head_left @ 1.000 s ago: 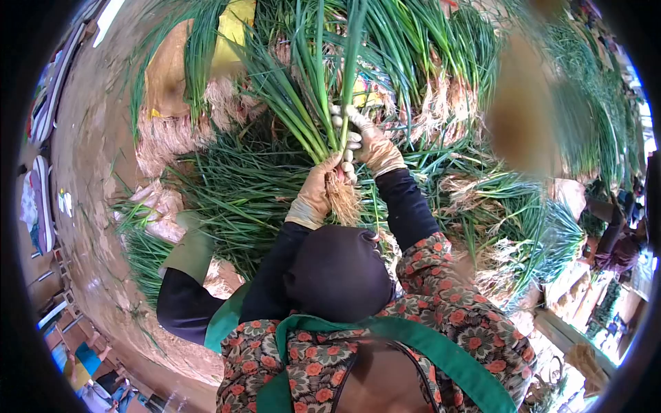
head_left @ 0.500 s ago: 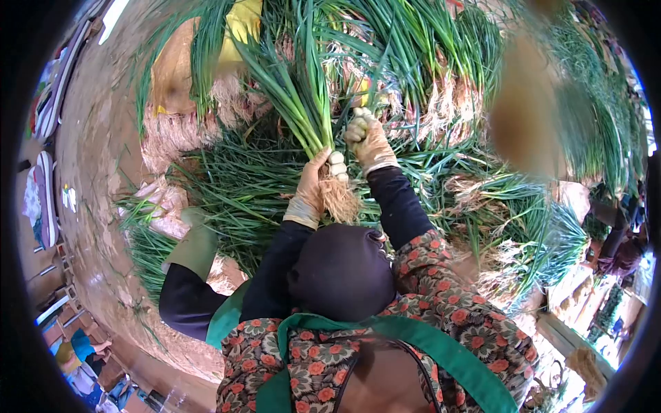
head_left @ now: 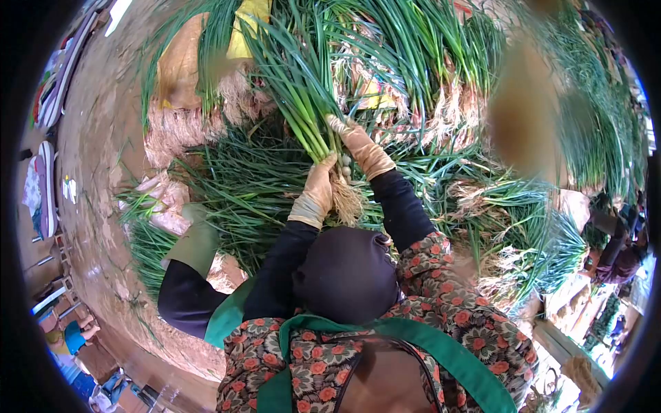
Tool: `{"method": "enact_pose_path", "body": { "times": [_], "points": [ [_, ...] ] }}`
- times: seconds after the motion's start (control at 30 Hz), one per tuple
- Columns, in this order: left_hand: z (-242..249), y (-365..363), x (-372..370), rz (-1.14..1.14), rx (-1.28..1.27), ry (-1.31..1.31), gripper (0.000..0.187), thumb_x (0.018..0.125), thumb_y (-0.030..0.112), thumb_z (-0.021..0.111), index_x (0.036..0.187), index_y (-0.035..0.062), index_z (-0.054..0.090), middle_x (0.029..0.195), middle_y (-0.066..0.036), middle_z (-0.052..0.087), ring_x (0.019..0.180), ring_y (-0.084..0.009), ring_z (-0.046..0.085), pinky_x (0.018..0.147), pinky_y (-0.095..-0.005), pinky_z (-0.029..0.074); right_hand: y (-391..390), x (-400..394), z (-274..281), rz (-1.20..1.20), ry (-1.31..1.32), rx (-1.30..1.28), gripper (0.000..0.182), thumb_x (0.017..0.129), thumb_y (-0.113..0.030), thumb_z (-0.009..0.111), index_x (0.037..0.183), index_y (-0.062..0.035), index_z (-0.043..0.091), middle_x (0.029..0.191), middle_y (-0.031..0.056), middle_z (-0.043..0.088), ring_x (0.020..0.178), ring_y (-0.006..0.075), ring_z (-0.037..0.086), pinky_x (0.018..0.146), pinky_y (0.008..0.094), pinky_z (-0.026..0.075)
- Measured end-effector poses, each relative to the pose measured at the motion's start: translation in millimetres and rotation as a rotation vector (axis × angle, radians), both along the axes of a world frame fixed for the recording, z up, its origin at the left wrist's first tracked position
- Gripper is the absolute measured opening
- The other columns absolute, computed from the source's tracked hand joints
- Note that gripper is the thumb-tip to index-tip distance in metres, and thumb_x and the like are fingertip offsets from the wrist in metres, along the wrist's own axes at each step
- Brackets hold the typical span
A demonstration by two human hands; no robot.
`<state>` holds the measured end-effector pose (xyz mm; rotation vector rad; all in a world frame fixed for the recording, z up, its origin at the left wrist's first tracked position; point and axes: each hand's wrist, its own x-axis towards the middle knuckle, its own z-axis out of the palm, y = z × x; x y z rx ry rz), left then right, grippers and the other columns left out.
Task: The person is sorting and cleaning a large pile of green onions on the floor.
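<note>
My left hand [head_left: 318, 184], in a pale glove, is closed around the lower stalks of a bunch of green onions [head_left: 303, 120]. Their tan roots [head_left: 347, 199] hang beside it and the long leaves point up and away. Pale wrapped fingertips show at the right side of the stalks. My right hand [head_left: 358, 144], also gloved, is closed on the same bunch higher up, with a tape-wrapped finger against the stalks. Its other fingers are mostly hidden. Beneath both hands lies a thick layer of loose green leaves [head_left: 234, 186].
Bundles of green onions [head_left: 454, 89] with exposed roots lie beyond my hands. A yellow and tan sack [head_left: 180, 72] is at the far left. More onions [head_left: 506, 199] lie to the right. A dark rounded cloth-covered shape [head_left: 348, 272] is close below my forearms. Another person [head_left: 620, 241] is at the right edge.
My right hand, closed and just right of the bunch before, has moved left and down onto the stalks. My left hand keeps its hold in nearly the same place.
</note>
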<state>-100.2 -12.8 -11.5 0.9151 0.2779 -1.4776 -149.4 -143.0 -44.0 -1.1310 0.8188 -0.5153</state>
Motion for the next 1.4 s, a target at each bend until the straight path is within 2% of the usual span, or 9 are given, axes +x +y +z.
{"method": "enact_pose_path", "body": {
  "times": [0.03,0.23,0.33,0.57,0.77,0.9,1.23,1.3,1.4],
  "points": [
    [-1,0,2,-0.006,-0.036,0.038,0.021,0.09,0.024,0.053,0.104,0.0082,0.053,0.083,-0.007,0.061,0.064,-0.0168,0.056,0.059,-0.0345,0.051,-2,-7,28,0.085,0.045,0.626,0.045,0.085,-0.038,0.061,0.111,-0.0019,0.059,0.099,0.0092,0.064,0.084,0.0156,0.06,0.076,0.0291,0.048],
    [9,6,6,0.051,-0.094,0.103,0.019,0.091,0.023,0.052,0.099,0.006,0.053,0.083,-0.006,0.06,0.064,-0.0157,0.055,0.06,-0.0309,0.051,5,6,8,0.062,-0.067,0.724,0.047,0.079,-0.048,0.063,0.101,-0.0071,0.062,0.076,0.0058,0.063,0.055,0.016,0.055,0.048,0.0285,0.045],
    [3,5,-2,0.14,-0.026,0.042,0.02,0.09,0.024,0.053,0.1,0.0063,0.054,0.084,-0.005,0.061,0.065,-0.0159,0.056,0.059,-0.0302,0.051,21,-1,64,-0.115,0.124,0.712,0.038,0.077,-0.052,0.063,0.088,-0.0156,0.06,0.047,-0.0017,0.047,0.026,0.0125,0.03,0.023,0.0258,0.021],
    [4,7,0,0.194,-0.218,0.166,0.023,0.091,0.026,0.053,0.099,0.005,0.054,0.081,-0.004,0.058,0.063,-0.014,0.054,0.056,-0.0297,0.049,30,-7,54,-0.095,-0.149,0.977,0.047,0.078,-0.066,0.048,0.087,-0.0199,0.05,0.047,0.0043,0.039,0.03,0.0196,0.03,0.027,0.0288,0.021],
    [4,11,12,0.189,-0.629,0.587,0.022,0.094,0.026,0.048,0.098,0.0046,0.051,0.076,0.0,0.049,0.059,-0.011,0.047,0.063,-0.029,0.047,27,23,29,-0.431,-0.368,0.777,0.041,0.085,-0.057,0.046,0.097,-0.0172,0.048,0.067,0.0102,0.05,0.036,0.0217,0.036,0.03,0.0342,0.029],
    [6,14,11,0.299,-0.56,0.436,0.025,0.094,0.027,0.048,0.096,0.0019,0.051,0.077,0.0,0.05,0.063,-0.0122,0.049,0.064,-0.0271,0.044,45,1,115,-0.11,-0.087,0.751,0.04,0.085,-0.055,0.049,0.096,-0.0169,0.049,0.066,0.0096,0.051,0.037,0.0198,0.042,0.028,0.0283,0.032],
    [69,36,21,0.197,-0.8,0.745,0.014,0.093,0.015,0.046,0.083,0.0052,0.046,0.069,0.003,0.042,0.058,-0.0072,0.042,0.062,-0.0225,0.037,-16,-7,28,-0.216,-1.24,0.866,0.027,0.09,-0.033,0.051,0.07,-0.0158,0.046,0.056,-0.0053,0.042,0.048,0.0118,0.041,0.05,0.027,0.037],
    [63,47,29,0.166,-0.796,0.663,0.016,0.093,0.02,0.047,0.087,0.0048,0.048,0.073,0.002,0.043,0.063,-0.0078,0.043,0.064,-0.0251,0.039,-13,-31,79,-0.437,-0.604,0.477,0.021,0.091,-0.023,0.046,0.074,-0.0124,0.048,0.061,-0.0024,0.04,0.051,0.0088,0.037,0.05,0.0249,0.034],
    [64,53,44,0.081,-0.651,0.263,0.026,0.093,0.031,0.05,0.094,0.0053,0.051,0.079,-0.001,0.049,0.068,-0.0106,0.046,0.067,-0.0297,0.043,-44,-64,22,0.174,0.217,-0.022,0.017,0.091,-0.024,0.048,0.095,-0.0086,0.055,0.077,0.0042,0.054,0.072,0.0186,0.055,0.069,0.0309,0.047]
  ]
}}
